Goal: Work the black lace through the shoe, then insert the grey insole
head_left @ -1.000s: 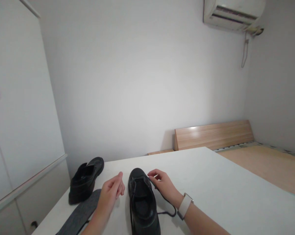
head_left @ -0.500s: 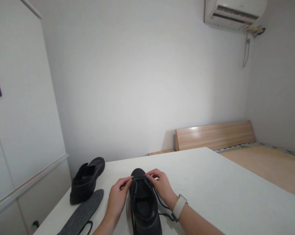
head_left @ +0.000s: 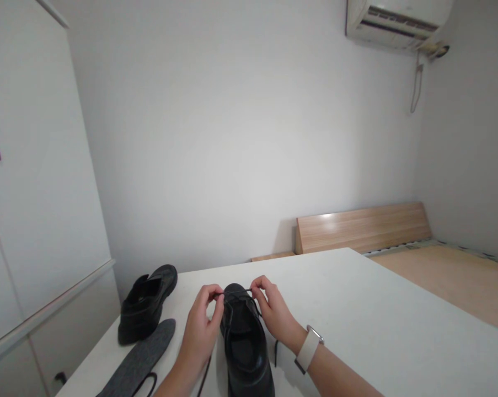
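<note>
The black shoe [head_left: 246, 342] stands on the white table [head_left: 376, 325] directly in front of the person, toe pointing away, heel toward the camera, and both hands are on its lace.

Starting at the far left, a white cabinet [head_left: 33, 209] with a dark handle fills the edge of the view. On the table near it sits a second black shoe [head_left: 146, 310], apart from the first and with no lace visible on it. Just in front of that lies a grey insole [head_left: 143, 358], flat on the tabletop, outside either shoe.

Next comes the left hand [head_left: 203, 328], its thumb and forefinger pinched together on one end of the lace [head_left: 232, 293] at the left side of the shoe's throat. The lace runs taut across the front eyelets to the right hand [head_left: 273, 311], which pinches the other end in the same way; a pale watch band sits on that wrist. Loose lengths of lace trail down on both sides of the shoe toward the near table edge.

By the look of it, the lacing is at an early stage: only the foremost crossing appears threaded, the remaining eyelets are still open, and the other shoe and insole lie untouched.

Further right, a wooden bed frame [head_left: 362, 226] stands against the wall, with an air conditioner [head_left: 397, 22] above.
</note>
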`<action>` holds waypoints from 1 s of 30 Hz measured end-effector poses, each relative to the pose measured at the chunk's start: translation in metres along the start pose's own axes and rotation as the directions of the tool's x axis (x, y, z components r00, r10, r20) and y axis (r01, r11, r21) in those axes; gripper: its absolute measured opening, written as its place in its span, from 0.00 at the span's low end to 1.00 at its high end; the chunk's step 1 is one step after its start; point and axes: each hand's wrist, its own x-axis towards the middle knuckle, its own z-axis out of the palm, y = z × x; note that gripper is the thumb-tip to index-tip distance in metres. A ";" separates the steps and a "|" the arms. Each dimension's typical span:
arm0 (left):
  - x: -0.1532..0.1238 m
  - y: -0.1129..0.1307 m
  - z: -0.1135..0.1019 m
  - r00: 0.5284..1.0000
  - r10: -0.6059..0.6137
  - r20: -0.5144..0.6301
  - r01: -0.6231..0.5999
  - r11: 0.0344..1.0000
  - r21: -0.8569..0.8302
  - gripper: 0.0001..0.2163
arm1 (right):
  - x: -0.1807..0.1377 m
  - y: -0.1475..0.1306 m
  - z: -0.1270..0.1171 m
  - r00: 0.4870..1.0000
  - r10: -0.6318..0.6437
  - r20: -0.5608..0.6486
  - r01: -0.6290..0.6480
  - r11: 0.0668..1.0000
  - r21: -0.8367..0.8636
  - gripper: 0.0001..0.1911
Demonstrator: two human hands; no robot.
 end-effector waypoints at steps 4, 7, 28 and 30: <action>0.003 -0.004 -0.013 0.999 0.013 -0.033 -0.011 0.998 0.055 0.10 | 0.003 -0.010 -0.017 0.997 -0.070 0.034 0.073 0.990 -0.119 0.04; 0.005 -0.008 -0.023 0.992 0.124 0.023 -0.125 0.961 0.245 0.09 | 0.007 -0.004 -0.029 0.997 -0.044 0.059 0.059 0.955 -0.291 0.04; 0.020 -0.042 -0.061 0.986 0.120 -0.112 -0.029 0.801 0.597 0.07 | 0.020 0.040 -0.052 0.903 0.059 -0.425 -0.114 0.988 -0.104 0.13; 0.023 -0.048 -0.064 0.966 0.077 -0.245 0.037 0.902 0.430 0.09 | 0.021 0.041 -0.056 0.858 0.084 -0.508 -0.122 0.992 -0.041 0.14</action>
